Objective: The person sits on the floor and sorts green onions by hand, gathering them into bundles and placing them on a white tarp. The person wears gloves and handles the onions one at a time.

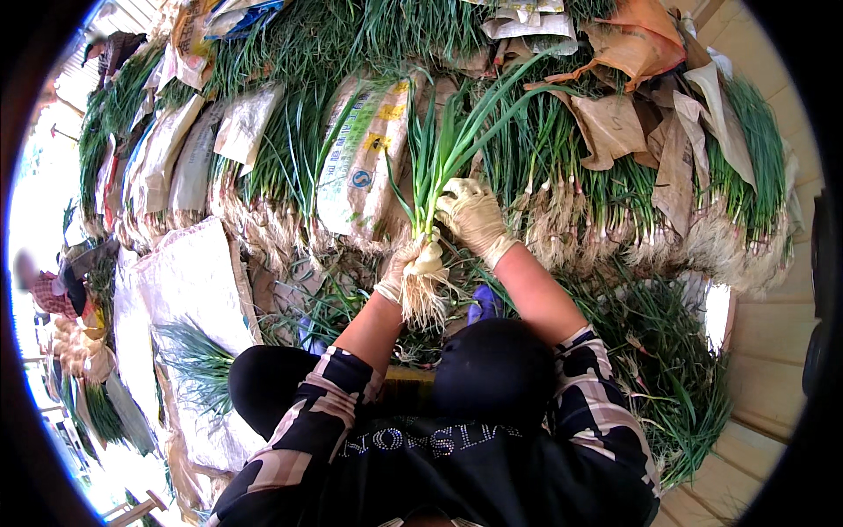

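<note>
In front of me, a bunch of green garlic is held upright, its long flat leaves fanning up and to the right. Its pale bulbs and shaggy white roots hang at the lower end. My left hand, in a light glove, is closed round the bulb end from the left and partly hidden behind it. My right hand, in a cream glove, has its fingers curled against the stems just above the bulbs. The fingertips of both hands are partly covered.
Rows of rooted green plants lie ahead, with sacks among them. More loose greens are heaped at my right. A white woven sack lies at my left. Another person is at the far left.
</note>
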### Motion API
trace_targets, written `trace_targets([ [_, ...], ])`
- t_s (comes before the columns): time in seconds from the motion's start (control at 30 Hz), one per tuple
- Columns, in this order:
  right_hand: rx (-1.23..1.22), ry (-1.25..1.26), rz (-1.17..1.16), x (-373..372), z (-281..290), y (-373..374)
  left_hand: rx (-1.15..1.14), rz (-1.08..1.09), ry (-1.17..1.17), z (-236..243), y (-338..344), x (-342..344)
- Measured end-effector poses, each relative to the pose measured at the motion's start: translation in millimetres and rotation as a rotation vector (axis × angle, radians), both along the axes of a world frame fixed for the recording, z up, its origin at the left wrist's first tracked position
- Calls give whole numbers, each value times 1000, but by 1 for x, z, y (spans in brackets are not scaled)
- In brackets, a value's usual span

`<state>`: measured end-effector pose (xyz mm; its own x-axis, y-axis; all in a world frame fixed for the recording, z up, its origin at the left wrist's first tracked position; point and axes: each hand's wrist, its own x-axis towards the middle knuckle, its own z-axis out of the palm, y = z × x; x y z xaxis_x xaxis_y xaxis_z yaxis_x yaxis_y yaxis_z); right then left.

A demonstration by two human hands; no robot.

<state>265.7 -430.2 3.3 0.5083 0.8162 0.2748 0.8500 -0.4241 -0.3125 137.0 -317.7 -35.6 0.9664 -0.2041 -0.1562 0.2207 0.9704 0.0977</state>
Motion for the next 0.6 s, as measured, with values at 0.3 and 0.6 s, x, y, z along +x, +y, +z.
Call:
trace_targets([
  [0.3,-181,917,-518,34,-45,-31,581,-43,219,3,-2,20],
  [0.6,307,1757,25,-10,-59,-65,496,-7,259,7,-6,21],
])
